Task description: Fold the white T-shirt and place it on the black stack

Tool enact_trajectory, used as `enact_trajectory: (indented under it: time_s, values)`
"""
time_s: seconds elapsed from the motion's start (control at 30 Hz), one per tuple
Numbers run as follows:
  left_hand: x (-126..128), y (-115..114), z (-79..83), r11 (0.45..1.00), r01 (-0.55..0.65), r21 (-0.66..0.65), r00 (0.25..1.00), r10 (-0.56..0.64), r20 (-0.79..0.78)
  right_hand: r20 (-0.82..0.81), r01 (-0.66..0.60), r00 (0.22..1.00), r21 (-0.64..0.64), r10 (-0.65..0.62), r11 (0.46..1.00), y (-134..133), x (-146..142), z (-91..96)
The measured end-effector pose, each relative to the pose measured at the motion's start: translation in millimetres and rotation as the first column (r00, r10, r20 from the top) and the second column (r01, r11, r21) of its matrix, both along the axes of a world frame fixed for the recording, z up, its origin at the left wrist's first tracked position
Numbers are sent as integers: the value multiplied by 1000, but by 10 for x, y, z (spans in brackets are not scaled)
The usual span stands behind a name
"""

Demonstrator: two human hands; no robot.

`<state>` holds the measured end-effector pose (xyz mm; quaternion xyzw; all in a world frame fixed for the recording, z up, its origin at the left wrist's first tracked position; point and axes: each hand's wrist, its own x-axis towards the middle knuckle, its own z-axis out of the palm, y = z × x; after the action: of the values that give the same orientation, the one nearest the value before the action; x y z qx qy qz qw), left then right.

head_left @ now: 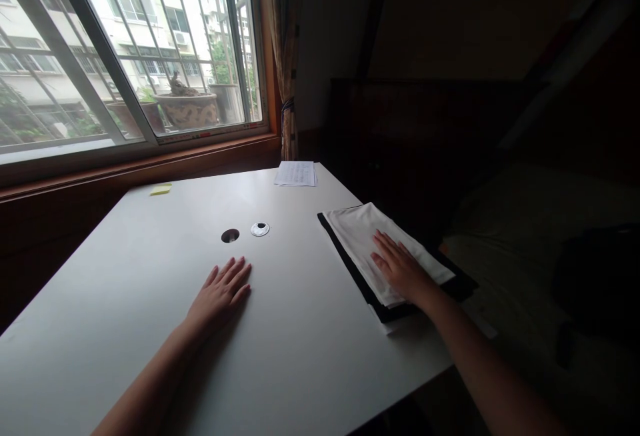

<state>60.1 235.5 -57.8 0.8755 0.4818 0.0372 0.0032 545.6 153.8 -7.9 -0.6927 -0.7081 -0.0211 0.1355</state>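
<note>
My left hand [220,293] rests palm down on the white table [300,356], its fingers spread and nothing in it. On the right, my right hand [397,266] lies flat with outstretched fingers on a folded white cloth [350,236]. Beneath that cloth is a black folded cloth [345,259], its dark border showing along the left and lower edges. A bit of something white [383,323] sticks out under the black layer at the near corner. The stack sits along the table's right edge.
Beyond my left hand are a round hole [231,236] in the tabletop and a white round cap [260,229] beside it. Printed papers [296,174] lie at the far edge, yellow sticky notes [161,189] at the far left. A barred window and curtain [286,56] stand behind.
</note>
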Motion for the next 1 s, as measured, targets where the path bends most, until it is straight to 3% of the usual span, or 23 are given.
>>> enact_trajectory:
  time_s: [0.1, 0.3, 0.83, 1.0]
  values:
    - [-5, 6, -9, 1000, 8, 5, 1000, -8, 12, 6, -71, 997, -31, 71, 997, 246, -148, 73]
    - [-22, 17, -30, 999, 29, 23, 999, -30, 37, 90, -121, 987, -103, 131, 987, 440, -328, -53]
    - [-46, 28, -81, 997, 45, 62, 998, -48, 47, 28, -268, 961, -160, 275, 950, -222, -340, -27]
    - [-48, 31, -100, 995, 47, 82, 997, -52, 53, -54, -267, 964, -185, 262, 946, -260, -253, 0]
